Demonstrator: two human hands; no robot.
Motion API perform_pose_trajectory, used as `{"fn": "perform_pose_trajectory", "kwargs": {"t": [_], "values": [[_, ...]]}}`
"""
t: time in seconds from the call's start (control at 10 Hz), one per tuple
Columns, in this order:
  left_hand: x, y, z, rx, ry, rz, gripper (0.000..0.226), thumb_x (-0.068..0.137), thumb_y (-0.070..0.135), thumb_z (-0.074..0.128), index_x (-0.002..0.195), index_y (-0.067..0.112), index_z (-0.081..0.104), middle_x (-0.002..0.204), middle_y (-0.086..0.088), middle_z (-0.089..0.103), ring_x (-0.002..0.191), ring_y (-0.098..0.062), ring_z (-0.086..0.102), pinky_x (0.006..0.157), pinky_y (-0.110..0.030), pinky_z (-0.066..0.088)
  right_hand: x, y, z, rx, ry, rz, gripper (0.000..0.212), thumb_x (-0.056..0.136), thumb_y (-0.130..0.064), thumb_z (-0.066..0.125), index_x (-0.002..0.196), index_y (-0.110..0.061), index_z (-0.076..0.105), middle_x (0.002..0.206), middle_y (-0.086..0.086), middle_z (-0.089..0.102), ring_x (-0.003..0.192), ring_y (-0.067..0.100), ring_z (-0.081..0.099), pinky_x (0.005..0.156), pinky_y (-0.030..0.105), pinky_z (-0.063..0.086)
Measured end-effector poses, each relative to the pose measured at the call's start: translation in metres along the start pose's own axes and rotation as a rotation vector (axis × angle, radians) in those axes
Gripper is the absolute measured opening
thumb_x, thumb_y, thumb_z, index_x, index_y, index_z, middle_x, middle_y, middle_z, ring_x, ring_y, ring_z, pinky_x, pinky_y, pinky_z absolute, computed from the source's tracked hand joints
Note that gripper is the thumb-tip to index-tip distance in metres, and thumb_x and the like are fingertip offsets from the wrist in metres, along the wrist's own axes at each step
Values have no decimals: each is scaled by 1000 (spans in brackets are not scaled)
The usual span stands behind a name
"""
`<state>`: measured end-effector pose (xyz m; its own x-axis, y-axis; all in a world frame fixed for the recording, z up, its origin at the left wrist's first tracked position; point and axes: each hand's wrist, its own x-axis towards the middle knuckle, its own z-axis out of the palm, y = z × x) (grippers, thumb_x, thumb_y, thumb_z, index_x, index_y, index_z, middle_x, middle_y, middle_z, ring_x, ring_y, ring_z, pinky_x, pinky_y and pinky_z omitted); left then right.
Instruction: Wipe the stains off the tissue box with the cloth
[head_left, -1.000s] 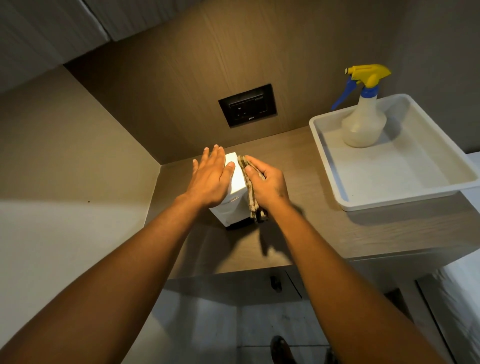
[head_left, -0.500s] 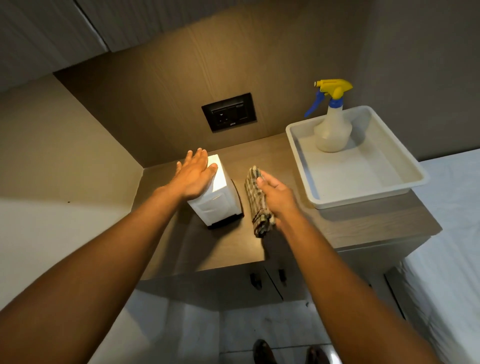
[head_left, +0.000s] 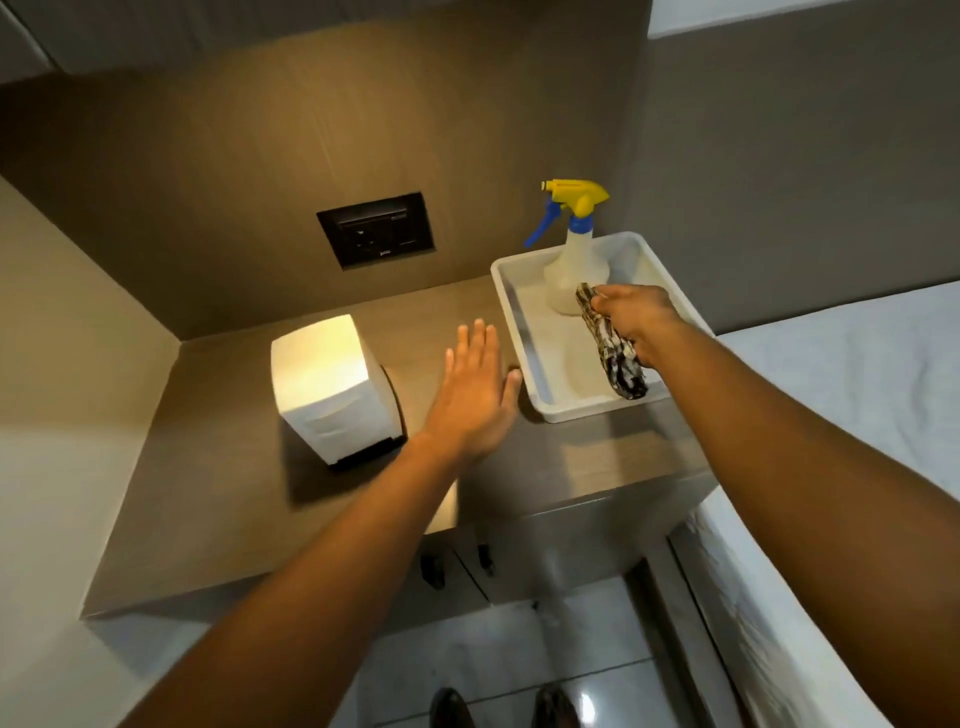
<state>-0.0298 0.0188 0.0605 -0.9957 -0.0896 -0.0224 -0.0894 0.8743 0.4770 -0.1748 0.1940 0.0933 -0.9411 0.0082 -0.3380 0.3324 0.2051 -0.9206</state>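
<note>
Head view: the white tissue box (head_left: 332, 387) stands on the desk (head_left: 597, 457), left of centre, untouched. The left hand (head_left: 475, 395) hovers flat beside it, grip released. Over the white tray (head_left: 524, 332) at right, the right hand (head_left: 636, 325) clenches the checked cloth (head_left: 615, 356), near a spray bottle (head_left: 574, 260). A bed (head_left: 852, 374) lies far right.

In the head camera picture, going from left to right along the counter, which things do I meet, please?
Tissue box → left hand, open and flat beside the box → white tray, holding the spray bottle → right hand, gripping the cloth over the tray.
</note>
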Motion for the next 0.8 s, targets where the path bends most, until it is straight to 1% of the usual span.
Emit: {"fn": "perform_pose_trajectory", "kwargs": {"t": [0.1, 0.2, 0.3, 0.4, 0.5, 0.6, 0.7, 0.8], "values": [[-5, -15, 31, 50, -82, -56, 73, 109, 40, 34, 163, 11, -5, 172, -10, -11, 157, -26, -16, 127, -45, -6, 11, 5, 9, -216, -27, -21, 25, 89, -17, 68, 113, -17, 72, 116, 4, 69, 100, 21, 63, 96, 27, 47], [-5, -26, 47, 103, -121, -118, 75, 109, 47, 30, 163, 8, -4, 172, -12, -10, 157, -28, -14, 127, -45, -6, 18, 8, 22, -434, -2, -42, 23, 90, -22, 65, 111, -19, 73, 122, 5, 68, 111, 26, 61, 97, 27, 43], [-1, -33, 55, 142, -124, -159, 78, 107, 55, 24, 164, 7, -1, 172, -13, -8, 158, -29, -13, 127, -46, -8, 23, 15, 32, -521, 72, -90, 21, 93, -21, 60, 109, -15, 72, 120, 9, 67, 108, 30, 61, 92, 30, 45], [1, -32, 61, 212, -116, -155, 81, 105, 59, 19, 164, 7, -1, 172, -13, -8, 158, -29, -14, 127, -49, -8, 21, 34, 46, -692, 42, -140, 22, 93, -25, 59, 109, -11, 64, 116, 14, 63, 103, 33, 60, 88, 37, 48], [-1, -32, 65, 244, -94, -145, 83, 104, 61, 18, 164, 8, -1, 172, -13, -7, 158, -29, -13, 127, -49, -7, 17, 52, 61, -1022, -25, -117, 50, 91, -22, 63, 135, -12, 42, 146, 21, 34, 134, 38, 36, 107, 45, 38], [-2, -31, 62, 245, -106, -155, 82, 104, 60, 18, 163, 7, 0, 172, -14, -7, 158, -30, -13, 127, -49, -6, 12, 52, 63, -1116, -69, -86, 63, 93, -26, 60, 145, -16, 25, 157, 22, 13, 145, 40, 13, 115, 52, 25], [-7, -27, 55, 186, -88, -153, 80, 105, 57, 21, 163, 6, -1, 172, -14, -8, 158, -29, -14, 128, -47, -5, 8, 42, 57, -1107, -98, -87, 63, 93, -38, 58, 143, -16, 27, 152, 22, 24, 141, 41, 24, 112, 54, 29], [-19, -20, 40, 160, 16, -90, 80, 105, 56, 24, 164, 8, -3, 172, -11, -11, 157, -26, -16, 128, -45, -4, -8, 17, 43, -970, -98, -168, 45, 88, -32, 67, 124, -12, 50, 115, 15, 57, 100, 29, 57, 83, 40, 49]]}}
